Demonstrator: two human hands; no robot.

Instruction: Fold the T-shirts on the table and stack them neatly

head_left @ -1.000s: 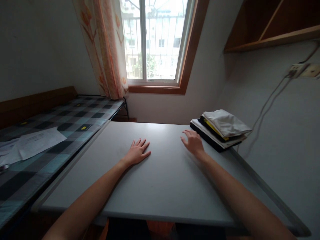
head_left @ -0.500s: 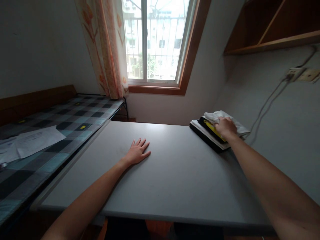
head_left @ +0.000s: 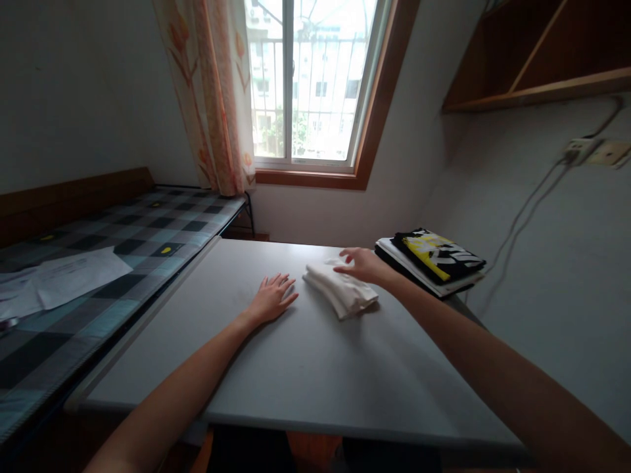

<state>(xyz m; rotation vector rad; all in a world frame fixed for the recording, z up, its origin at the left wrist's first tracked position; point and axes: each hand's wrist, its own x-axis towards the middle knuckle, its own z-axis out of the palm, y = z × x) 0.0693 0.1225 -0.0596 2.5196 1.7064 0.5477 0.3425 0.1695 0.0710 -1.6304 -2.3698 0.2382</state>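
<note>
A white cloth [head_left: 340, 289], folded into a soft oblong pad, is at the table [head_left: 276, 368], slightly right of its middle in the far half; its near edge is blurred, and whether it rests fully flat cannot be told. Left hand [head_left: 270, 300]: palm down on the table just left of the cloth, fingers spread, holding nothing. Right hand [head_left: 367, 266]: over the cloth's far right side, partly open, thumb and forefinger visibly parted; contact underneath cannot be determined.

The white fabric is plain, matte and lightly creased, with layered folds at its near edge. At the table's far right corner sits a stack of folded garments [head_left: 434, 259] — the top one black with yellow and white print, white and black layers beneath.

The table has a smooth, pale grey top. Left of it, a bed [head_left: 197, 210] carries a checked cover in grey, black and blue-green, with loose paper sheets [head_left: 81, 276] on it. Right of the table, a cable [head_left: 522, 207] runs down the wall from a socket [head_left: 579, 150], below a wooden shelf [head_left: 542, 89]. Beyond the table — a flower-patterned curtain [head_left: 210, 98] and a wood-framed window [head_left: 320, 98].
</note>
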